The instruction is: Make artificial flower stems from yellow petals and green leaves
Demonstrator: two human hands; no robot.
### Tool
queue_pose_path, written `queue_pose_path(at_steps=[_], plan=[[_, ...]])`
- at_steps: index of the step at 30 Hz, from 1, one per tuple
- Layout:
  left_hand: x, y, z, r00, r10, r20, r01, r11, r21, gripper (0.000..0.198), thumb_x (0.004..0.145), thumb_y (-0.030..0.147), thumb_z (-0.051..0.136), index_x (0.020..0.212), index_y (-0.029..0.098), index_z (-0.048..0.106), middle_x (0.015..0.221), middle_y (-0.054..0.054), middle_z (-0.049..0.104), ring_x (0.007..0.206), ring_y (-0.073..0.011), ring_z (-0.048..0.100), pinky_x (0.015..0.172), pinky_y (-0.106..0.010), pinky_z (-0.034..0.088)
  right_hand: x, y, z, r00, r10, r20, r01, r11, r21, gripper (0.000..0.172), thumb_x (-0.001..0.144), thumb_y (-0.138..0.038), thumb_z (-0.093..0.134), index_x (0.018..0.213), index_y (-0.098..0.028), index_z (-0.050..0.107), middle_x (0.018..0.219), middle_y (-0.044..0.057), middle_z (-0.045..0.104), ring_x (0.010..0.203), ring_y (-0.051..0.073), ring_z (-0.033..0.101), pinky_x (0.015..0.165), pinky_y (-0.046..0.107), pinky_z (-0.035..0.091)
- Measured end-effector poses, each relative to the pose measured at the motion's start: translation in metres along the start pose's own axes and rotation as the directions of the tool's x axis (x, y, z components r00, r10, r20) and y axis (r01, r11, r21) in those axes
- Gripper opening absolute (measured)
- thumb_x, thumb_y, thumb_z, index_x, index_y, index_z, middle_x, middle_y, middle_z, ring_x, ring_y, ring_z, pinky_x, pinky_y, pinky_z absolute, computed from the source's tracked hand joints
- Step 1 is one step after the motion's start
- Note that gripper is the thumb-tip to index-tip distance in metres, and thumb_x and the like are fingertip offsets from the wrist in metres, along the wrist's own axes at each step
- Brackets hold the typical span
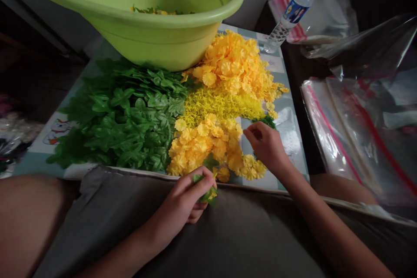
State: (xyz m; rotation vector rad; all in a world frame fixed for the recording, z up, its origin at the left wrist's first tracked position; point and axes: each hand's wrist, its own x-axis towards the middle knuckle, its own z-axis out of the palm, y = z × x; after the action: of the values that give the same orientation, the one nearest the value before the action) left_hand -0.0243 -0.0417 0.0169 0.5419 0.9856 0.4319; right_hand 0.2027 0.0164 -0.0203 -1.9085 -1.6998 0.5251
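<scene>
My left hand is closed in front of the table's near edge, around a small artificial flower with green leaves and bits of yellow. Over the right part of the table, my right hand has its thumb and index finger pinched together; whatever may be between them is too small to make out. Just left of it lie loose yellow-orange artificial flower heads. Dark green bits show behind its knuckles. Thin yellow pieces form a low heap farther back.
Layered green artificial leaves cover the table's left side. A green basin stands at the back, with leafy pieces inside. Beside it rises a larger orange flower pile. A plastic bottle and zip bags are at the right.
</scene>
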Motion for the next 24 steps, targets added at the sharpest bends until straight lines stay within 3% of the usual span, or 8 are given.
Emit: queue_pose_path(at_steps=[3, 6, 12, 14, 16, 19, 21, 24], plan=[[0.000, -0.002, -0.001, 1.000, -0.005, -0.006, 0.005, 1.000, 0.003, 0.029, 0.081, 0.045, 0.059, 0.077, 0.019, 0.046, 0.070, 0.008, 0.039, 0.037, 0.0028, 0.022, 0.039, -0.019, 0.007, 0.009, 0.009, 0.009, 0.998, -0.052, -0.017, 0.052, 0.998, -0.032, 0.011, 0.076, -0.028, 0.058, 0.075, -0.017, 0.058, 0.081, 0.008, 0.058, 0.072, 0.022, 0.055, 0.070, 0.036, 0.042], [0.001, -0.004, -0.002, 1.000, -0.007, -0.006, 0.007, 1.000, 0.002, 0.029, 0.081, 0.045, 0.059, 0.077, 0.020, 0.047, 0.067, 0.009, 0.037, 0.037, 0.0024, 0.022, 0.039, -0.019, 0.007, 0.014, 0.009, 0.015, 0.996, -0.088, -0.024, 0.088, 0.996, -0.026, 0.010, 0.075, -0.026, 0.058, 0.069, -0.019, 0.058, 0.080, 0.010, 0.058, 0.079, 0.025, 0.056, 0.077, 0.040, 0.043], [0.001, -0.003, -0.001, 1.000, 0.026, 0.016, -0.026, 1.000, -0.009, 0.028, 0.081, 0.044, 0.060, 0.077, 0.019, 0.047, 0.062, 0.009, 0.038, 0.038, 0.0007, 0.020, 0.037, -0.019, 0.007, 0.006, -0.010, 0.006, 0.997, -0.069, -0.034, 0.074, 0.978, 0.197, 0.017, 0.085, -0.029, 0.051, 0.071, -0.019, 0.053, 0.073, 0.006, 0.061, 0.070, 0.019, 0.060, 0.068, 0.035, 0.049], [0.002, -0.002, 0.000, 0.999, 0.047, 0.022, -0.047, 0.999, 0.000, 0.026, 0.082, 0.043, 0.058, 0.076, 0.020, 0.048, 0.057, 0.010, 0.034, 0.038, -0.0004, 0.018, 0.037, -0.019, 0.008, -0.004, -0.023, 0.001, 0.997, -0.005, 0.072, -0.031, 0.877, 0.479, 0.018, 0.085, -0.032, 0.055, 0.074, -0.018, 0.054, 0.069, 0.003, 0.063, 0.066, 0.016, 0.063, 0.065, 0.031, 0.052], [0.002, -0.001, 0.001, 0.997, 0.070, 0.015, -0.070, 0.997, 0.016, 0.026, 0.083, 0.044, 0.057, 0.076, 0.020, 0.048, 0.053, 0.011, 0.028, 0.038, -0.0015, 0.016, 0.037, -0.019, 0.008, -0.015, -0.036, -0.002, 0.975, 0.051, 0.218, -0.198, 0.650, 0.734, 0.016, 0.082, -0.030, 0.062, 0.076, -0.018, 0.055, 0.066, 0.001, 0.062, 0.062, 0.013, 0.063, 0.064, 0.029, 0.052], [0.001, -0.001, 0.000, 0.996, 0.094, -0.003, -0.094, 0.995, 0.032, 0.026, 0.083, 0.045, 0.056, 0.078, 0.021, 0.048, 0.051, 0.012, 0.025, 0.038, -0.0025, 0.016, 0.037, -0.019, 0.010, -0.029, -0.052, -0.004, 0.936, 0.050, 0.348, -0.339, 0.391, 0.855, 0.013, 0.078, -0.022, 0.068, 0.085, -0.019, 0.058, 0.071, -0.002, 0.060, 0.058, 0.009, 0.059, 0.059, 0.025, 0.053], [0.001, -0.002, 0.000, 0.993, 0.116, -0.021, -0.115, 0.992, 0.047, 0.026, 0.084, 0.045, 0.055, 0.080, 0.021, 0.050, 0.051, 0.012, 0.026, 0.038, -0.0029, 0.016, 0.037, -0.019, 0.011, -0.036, -0.059, -0.004, 0.940, 0.022, 0.340, -0.324, 0.369, 0.871, 0.018, 0.077, -0.018, 0.068, 0.092, -0.021, 0.058, 0.076, -0.003, 0.060, 0.061, 0.008, 0.058, 0.058, 0.023, 0.053], [0.000, -0.002, 0.000, 0.988, 0.150, -0.023, -0.148, 0.986, 0.072, 0.025, 0.085, 0.045, 0.055, 0.080, 0.021, 0.051, 0.051, 0.012, 0.026, 0.040, -0.0034, 0.018, 0.038, -0.019, 0.013, -0.043, -0.064, -0.002, 0.978, -0.020, 0.208, -0.169, 0.504, 0.847, 0.021, 0.080, -0.013, 0.065, 0.096, -0.023, 0.058, 0.080, -0.002, 0.059, 0.068, 0.008, 0.058, 0.063, 0.021, 0.053]])
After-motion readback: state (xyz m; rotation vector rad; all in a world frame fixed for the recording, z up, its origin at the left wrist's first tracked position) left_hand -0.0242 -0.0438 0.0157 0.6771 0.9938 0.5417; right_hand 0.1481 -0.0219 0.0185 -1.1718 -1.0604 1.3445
